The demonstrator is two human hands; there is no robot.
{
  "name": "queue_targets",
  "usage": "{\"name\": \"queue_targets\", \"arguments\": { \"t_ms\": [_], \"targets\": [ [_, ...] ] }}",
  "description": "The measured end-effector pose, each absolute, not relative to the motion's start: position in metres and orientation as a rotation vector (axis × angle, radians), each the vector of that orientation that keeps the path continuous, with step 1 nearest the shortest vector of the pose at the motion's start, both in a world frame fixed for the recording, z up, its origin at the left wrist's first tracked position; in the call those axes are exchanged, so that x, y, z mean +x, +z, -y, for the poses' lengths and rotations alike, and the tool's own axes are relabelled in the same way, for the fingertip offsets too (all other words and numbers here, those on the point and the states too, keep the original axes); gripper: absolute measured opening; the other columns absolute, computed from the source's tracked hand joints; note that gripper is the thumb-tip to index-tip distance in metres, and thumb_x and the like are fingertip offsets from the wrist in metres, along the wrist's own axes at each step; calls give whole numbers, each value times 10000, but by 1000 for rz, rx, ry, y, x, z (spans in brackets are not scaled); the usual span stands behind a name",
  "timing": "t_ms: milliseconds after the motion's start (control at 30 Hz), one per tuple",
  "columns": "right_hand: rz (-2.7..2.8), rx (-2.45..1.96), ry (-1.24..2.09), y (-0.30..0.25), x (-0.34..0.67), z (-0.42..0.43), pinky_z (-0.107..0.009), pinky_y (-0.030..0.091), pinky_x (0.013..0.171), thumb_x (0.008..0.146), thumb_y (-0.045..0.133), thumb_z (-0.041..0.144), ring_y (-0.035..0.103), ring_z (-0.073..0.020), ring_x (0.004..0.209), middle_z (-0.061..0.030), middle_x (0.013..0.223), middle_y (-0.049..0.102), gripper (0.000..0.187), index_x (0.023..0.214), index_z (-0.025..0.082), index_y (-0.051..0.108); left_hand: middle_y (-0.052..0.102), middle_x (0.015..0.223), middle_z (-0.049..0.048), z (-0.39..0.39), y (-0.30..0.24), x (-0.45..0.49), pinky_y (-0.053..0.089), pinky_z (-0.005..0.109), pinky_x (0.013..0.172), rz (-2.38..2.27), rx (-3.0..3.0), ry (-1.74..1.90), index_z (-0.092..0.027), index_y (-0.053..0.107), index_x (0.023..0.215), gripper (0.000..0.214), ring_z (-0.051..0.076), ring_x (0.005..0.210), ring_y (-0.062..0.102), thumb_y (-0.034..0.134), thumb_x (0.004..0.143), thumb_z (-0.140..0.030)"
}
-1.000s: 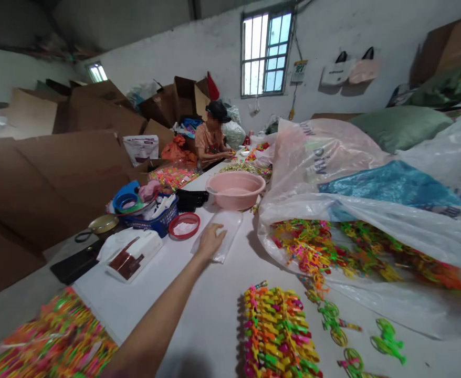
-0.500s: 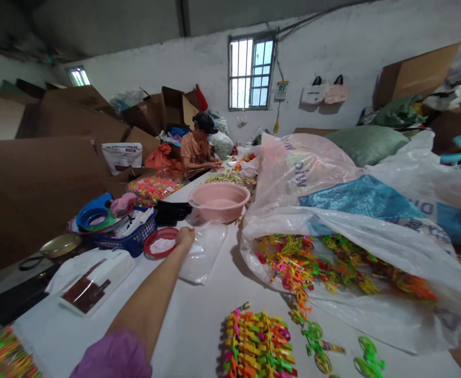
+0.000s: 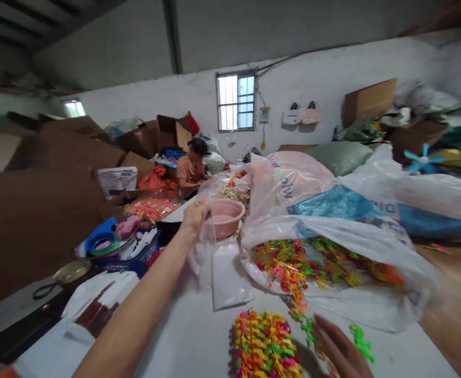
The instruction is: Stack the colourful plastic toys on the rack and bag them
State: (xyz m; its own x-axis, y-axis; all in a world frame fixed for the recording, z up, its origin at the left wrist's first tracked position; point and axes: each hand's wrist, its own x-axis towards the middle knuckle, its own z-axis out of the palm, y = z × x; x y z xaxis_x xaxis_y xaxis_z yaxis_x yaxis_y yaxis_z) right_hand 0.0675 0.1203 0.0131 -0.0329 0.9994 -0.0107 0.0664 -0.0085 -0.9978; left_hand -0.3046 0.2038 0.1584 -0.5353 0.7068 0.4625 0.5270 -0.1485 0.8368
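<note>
My left hand (image 3: 194,214) is raised above the white table (image 3: 199,336), pinching the top of a clear plastic bag (image 3: 203,247) that hangs below it. A second flat clear bag (image 3: 227,278) lies on the table beneath. My right hand (image 3: 343,354) comes in at the bottom edge with fingers spread, resting near loose colourful plastic toys (image 3: 358,341). A tidy stack of colourful toy pieces (image 3: 265,346) lies just left of it.
A big clear sack of colourful toys (image 3: 328,268) fills the right side. A pink basin (image 3: 226,216), a blue basket (image 3: 134,257) of odds and ends, and a white box (image 3: 96,299) stand at left. Another person (image 3: 191,168) sits at the far end. Cardboard boxes (image 3: 49,210) line the left.
My left hand went from lying on the flat bags to pinching one and lifting it off the table. My right hand has come into view at the bottom. The camera tilted up.
</note>
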Motion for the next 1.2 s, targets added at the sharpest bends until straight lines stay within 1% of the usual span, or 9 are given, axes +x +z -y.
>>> {"name": "queue_targets", "arguments": {
  "t_ms": [133,200,400,533,600,700,800,1000,1200],
  "targets": [
    [1276,-1048,1345,64,24,-151,-398,461,900,579,687,558,553,-277,1100,-127,1194,588,694,1155,190,571,562,625,-10,-154,107,-201,441,233,546,-1606,1445,1706,-136,592,729,336,97,558,520,513,812,-452],
    [1289,-907,1466,79,3,-153,-360,479,849,602,676,553,557,-245,1084,-120,1209,570,662,1147,193,567,578,622,-7,-125,82,-165,436,233,569,-1524,1415,1684,-149,606,719,314,109,580,530,543,767,-454],
    [1409,-735,1645,71,-18,-122,-270,472,708,651,654,562,596,-155,811,-38,850,646,479,930,172,638,632,709,10,-62,44,-132,442,261,672,-1626,1329,1666,-173,627,756,211,146,693,570,557,737,-370],
    [1531,-781,1579,67,-13,-103,-253,468,661,719,588,547,590,-160,848,-41,929,644,462,1004,184,624,631,721,14,-38,36,-133,439,283,691,-1773,1290,1696,-180,625,748,187,158,698,571,565,737,-357],
    [1684,-785,1431,71,-13,-94,-248,455,668,753,574,483,593,-156,824,-42,912,654,398,998,174,629,636,727,14,-30,36,-131,445,284,684,-1799,1284,1709,-184,625,753,180,161,698,579,566,736,-353],
    [1960,-915,982,77,-15,-85,-227,404,632,809,529,338,568,-134,679,-26,707,642,227,778,148,651,642,729,13,-25,36,-126,454,283,688,-1799,1283,1731,-188,630,754,184,161,700,587,567,730,-359],
    [2117,-1046,661,83,-20,-78,-217,355,578,846,478,258,537,-120,595,-14,613,607,245,673,153,616,644,723,25,-22,37,-127,467,291,691,-1814,1237,1770,-179,629,741,221,165,697,591,575,713,-392],
    [2541,-845,307,79,-54,-40,-244,409,671,854,416,153,593,-166,781,-69,854,652,182,892,153,595,644,899,73,23,54,-172,489,293,625,-1982,1043,1815,-153,568,1022,493,181,732,605,533,710,-533],
    [2855,-386,279,46,-99,14,-340,476,749,804,488,151,602,-217,863,-88,924,634,193,983,127,554,636,623,3,111,49,-224,422,284,590,-2501,1164,1087,-214,631,700,386,193,635,577,488,692,-572]
  ]
}}
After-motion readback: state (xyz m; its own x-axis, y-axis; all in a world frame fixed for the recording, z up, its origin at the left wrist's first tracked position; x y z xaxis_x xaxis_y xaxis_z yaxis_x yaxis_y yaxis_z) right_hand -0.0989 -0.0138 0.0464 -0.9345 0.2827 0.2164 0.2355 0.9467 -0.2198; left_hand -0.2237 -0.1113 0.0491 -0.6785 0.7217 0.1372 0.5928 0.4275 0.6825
